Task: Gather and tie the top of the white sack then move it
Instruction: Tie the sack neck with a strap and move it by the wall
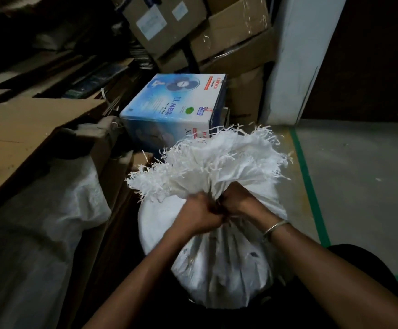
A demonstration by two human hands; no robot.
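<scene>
Roughly, sack: white sack (217, 262) upright on floor (359, 167), at person's feet, near fan box (174, 108).
Grip: left hand (201, 214) and right hand (237, 198) fingers clenched on gathered neck.
Handling: soft woven cloth, frayed top, looks full, probably heavy; hold below neck.
Hidden: tie cord unclear, sack base cut off.

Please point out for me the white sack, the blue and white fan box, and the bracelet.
white sack (219, 264): head view, on its bulging body below the neck.
blue and white fan box (169, 110): head view, on its top face.
bracelet (276, 227): head view, on the band at the right wrist.
</scene>
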